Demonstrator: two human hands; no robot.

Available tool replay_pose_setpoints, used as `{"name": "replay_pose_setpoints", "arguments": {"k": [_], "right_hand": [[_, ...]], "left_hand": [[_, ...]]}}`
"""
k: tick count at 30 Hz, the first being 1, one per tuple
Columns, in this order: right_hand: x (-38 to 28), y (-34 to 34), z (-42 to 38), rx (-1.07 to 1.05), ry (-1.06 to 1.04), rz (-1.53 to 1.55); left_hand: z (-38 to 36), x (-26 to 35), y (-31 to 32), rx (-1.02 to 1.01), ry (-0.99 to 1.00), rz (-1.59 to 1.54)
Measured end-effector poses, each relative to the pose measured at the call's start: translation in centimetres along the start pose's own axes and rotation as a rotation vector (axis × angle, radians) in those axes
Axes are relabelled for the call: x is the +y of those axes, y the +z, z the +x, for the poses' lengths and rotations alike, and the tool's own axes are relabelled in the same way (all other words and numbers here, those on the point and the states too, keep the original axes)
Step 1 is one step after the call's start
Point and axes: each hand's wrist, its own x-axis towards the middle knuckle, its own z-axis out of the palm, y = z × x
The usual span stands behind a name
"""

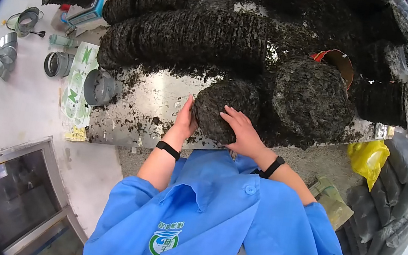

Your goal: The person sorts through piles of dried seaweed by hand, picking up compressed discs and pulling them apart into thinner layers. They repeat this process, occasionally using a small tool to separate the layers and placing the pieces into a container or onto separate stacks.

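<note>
A stack of round, dark dried seaweed cakes (227,111) stands near the front edge of the metal table. My left hand (185,119) cups its left side, thumb pointing up along the edge. Across the front right of the top cake lies my right hand (243,133), fingers spread and thumb at the near rim. Between them the two hands hold the stack; its underside is hidden. Just to the right is a larger stack of seaweed cakes (313,99). Behind, a long row of cakes (191,36) lies on its side.
Seaweed crumbs cover the metal table (151,93). Grey tape rolls (100,88) lie to the left, by a green-and-white printed sheet (79,85). A blue box (96,3) sits behind them. At right are a yellow bag (370,157) and stacked bagged goods (396,182).
</note>
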Motion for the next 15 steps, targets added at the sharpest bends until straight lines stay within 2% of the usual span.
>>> {"name": "replay_pose_setpoints", "arguments": {"k": [1, 2, 3, 4, 6, 7, 8, 10, 12, 14, 15], "right_hand": [[-0.2, 0.0, 0.0, -0.004, 0.000, -0.012], [-0.5, -0.1, 0.1, 0.097, -0.006, 0.041], [-0.8, -0.2, 0.2, 0.197, -0.012, 0.095], [-2.0, -0.9, 0.5, 0.195, -0.012, 0.085], [-5.1, -3.1, 0.5, 0.519, 0.178, 0.304], [-6.9, -4.6, 0.1, 0.617, 0.301, 0.441], [-7.8, -6.5, -0.5, 0.678, 0.300, 0.422], [-9.6, -10.2, -1.7, 0.842, 0.329, 0.674], [-9.8, -13.7, -3.8, 0.965, 0.312, 0.756], [-9.8, -17.2, -5.3, 1.078, 0.306, 0.762], [-8.9, -19.2, -6.1, 1.056, 0.350, 0.730]], "left_hand": [[0.0, -0.3, -0.2, -0.074, -0.025, -0.128], [0.1, -0.6, -0.2, -0.150, -0.048, -0.256], [0.1, -1.3, 0.0, -0.076, -0.009, -0.243], [0.5, -1.7, -0.5, -0.084, -0.009, -0.250], [1.0, -2.4, -1.3, -0.003, 0.026, -0.067], [0.5, -2.1, -1.2, -0.017, 0.068, -0.143], [-0.2, -1.5, -0.9, -0.030, 0.074, -0.147], [-1.7, -0.3, -0.5, -0.016, 0.128, -0.138], [-2.0, 0.3, -0.7, -0.035, 0.132, -0.141], [-3.2, 1.7, 0.2, -0.032, 0.145, -0.139], [-3.7, 2.3, 0.8, -0.057, 0.152, -0.148]]}}
